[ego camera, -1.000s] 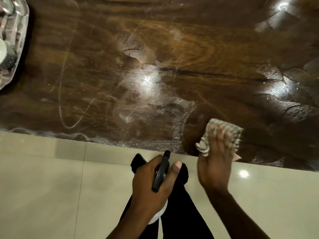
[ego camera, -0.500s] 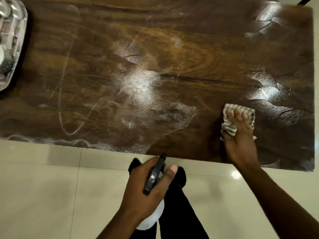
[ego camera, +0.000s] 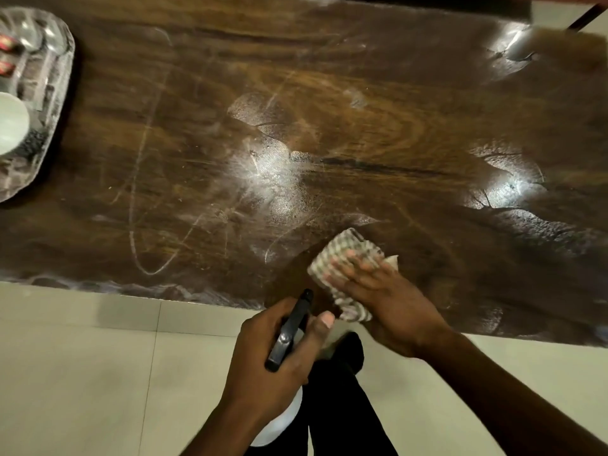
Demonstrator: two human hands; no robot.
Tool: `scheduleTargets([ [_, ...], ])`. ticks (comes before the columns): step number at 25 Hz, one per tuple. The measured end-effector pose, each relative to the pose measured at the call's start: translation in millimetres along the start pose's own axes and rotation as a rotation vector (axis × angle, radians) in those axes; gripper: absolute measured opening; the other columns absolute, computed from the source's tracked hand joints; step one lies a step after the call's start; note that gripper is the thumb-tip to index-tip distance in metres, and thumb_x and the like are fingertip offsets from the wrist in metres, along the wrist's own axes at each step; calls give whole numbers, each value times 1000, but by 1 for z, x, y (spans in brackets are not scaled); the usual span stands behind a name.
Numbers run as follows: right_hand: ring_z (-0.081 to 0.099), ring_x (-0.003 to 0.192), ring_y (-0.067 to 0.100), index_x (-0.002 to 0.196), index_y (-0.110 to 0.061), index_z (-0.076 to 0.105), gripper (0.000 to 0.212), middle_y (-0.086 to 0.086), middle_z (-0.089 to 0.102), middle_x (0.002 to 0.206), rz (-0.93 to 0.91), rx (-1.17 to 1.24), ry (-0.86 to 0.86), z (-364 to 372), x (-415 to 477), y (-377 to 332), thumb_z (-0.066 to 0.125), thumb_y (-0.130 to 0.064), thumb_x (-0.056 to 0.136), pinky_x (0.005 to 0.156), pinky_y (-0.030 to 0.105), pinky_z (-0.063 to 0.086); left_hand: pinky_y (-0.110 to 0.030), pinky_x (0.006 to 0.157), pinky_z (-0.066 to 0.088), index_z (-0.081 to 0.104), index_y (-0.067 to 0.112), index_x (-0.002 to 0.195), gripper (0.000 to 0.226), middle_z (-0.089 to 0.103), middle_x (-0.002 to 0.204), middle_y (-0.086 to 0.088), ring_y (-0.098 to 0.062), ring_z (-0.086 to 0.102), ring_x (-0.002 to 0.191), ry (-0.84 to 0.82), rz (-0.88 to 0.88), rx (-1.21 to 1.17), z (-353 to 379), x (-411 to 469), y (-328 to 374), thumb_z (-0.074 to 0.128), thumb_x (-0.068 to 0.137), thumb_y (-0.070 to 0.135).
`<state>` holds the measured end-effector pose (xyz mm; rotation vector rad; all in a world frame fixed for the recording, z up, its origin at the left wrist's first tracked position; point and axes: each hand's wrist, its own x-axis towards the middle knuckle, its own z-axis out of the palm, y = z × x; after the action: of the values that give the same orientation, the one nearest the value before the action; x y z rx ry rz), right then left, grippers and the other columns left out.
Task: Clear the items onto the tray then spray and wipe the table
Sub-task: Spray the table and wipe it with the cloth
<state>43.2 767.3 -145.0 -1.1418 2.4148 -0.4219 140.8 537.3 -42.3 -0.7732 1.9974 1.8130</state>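
A dark wooden table [ego camera: 378, 120] fills the upper view, streaked with wet spray patches near its middle and right. My right hand [ego camera: 385, 301] presses a striped cloth [ego camera: 342, 255] flat on the table near the front edge. Below the table edge, over the floor, my left hand [ego camera: 273, 360] grips a spray bottle [ego camera: 289, 327] with a black trigger head and a white body. A clear tray [ego camera: 57, 93] at the far left edge holds a white cup [ego camera: 11, 121] and other small items, partly cut off.
Pale floor tiles [ego camera: 82, 373] lie in front of the table. My dark trouser legs [ego camera: 342, 406] stand below my hands. A dark bar [ego camera: 582, 18] crosses the top right corner beyond the table.
My right hand has swept the cloth back left and toward the front edge, after going right. The left hand has kept the bottle in about the same place.
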Motion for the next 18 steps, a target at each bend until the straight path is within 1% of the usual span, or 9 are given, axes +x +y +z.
scheduleTargets([
  [3,11,166,20,167,-32,32,75,-5,22,177,546,157,317,-19,-8,37,53,-29,95,129,60,23,-55,60,53,61,21,69,42,52,55,4,-24,56,53,12,-28,-34,-4,4,9,77,93,52],
  [6,5,167,28,170,-24,23,78,3,17,179,989,236,480,-10,45,-3,49,-33,97,131,61,15,-40,56,47,61,27,65,38,52,53,8,-18,55,52,51,-8,-14,-5,16,15,75,92,50],
  [7,1,167,29,171,-24,18,81,3,13,179,948,224,471,-1,62,-31,50,-33,97,132,60,12,-32,56,46,61,30,63,37,53,52,9,-14,56,52,71,18,-4,-5,18,17,75,93,47],
  [9,5,167,23,170,-30,15,75,0,11,180,644,217,332,12,77,-84,46,-30,101,134,53,12,-29,55,46,65,34,64,33,57,53,9,-11,59,51,87,55,11,-5,24,27,75,92,47],
  [11,31,159,9,163,-34,30,52,-3,29,175,336,423,174,13,76,-106,38,-25,112,132,43,25,-35,57,47,70,34,70,27,60,54,8,-11,61,52,57,40,15,-7,28,35,75,88,54],
  [12,33,157,3,161,-34,34,49,-5,34,173,136,322,113,9,71,-96,40,-27,113,132,37,24,-35,58,48,73,35,76,22,64,57,9,-9,62,53,38,36,8,-9,30,37,76,88,53],
  [14,11,164,7,167,-35,27,70,-9,26,176,-96,-2,25,-7,61,-63,54,-36,103,135,37,8,-40,57,50,73,29,79,23,64,58,5,-14,61,52,-4,43,-4,-16,37,41,77,89,50],
  [16,1,167,14,170,-38,18,88,-9,13,179,100,-48,52,-21,50,-3,59,-32,92,135,44,9,-44,55,47,63,25,68,35,53,54,3,-20,54,50,-17,47,-20,-21,44,49,77,91,47],
  [18,8,167,21,169,-37,19,85,-6,15,178,410,40,213,-39,40,45,55,-30,92,131,54,23,-38,54,44,56,27,60,42,46,51,5,-16,50,48,20,41,-22,-24,55,58,76,93,42],
])
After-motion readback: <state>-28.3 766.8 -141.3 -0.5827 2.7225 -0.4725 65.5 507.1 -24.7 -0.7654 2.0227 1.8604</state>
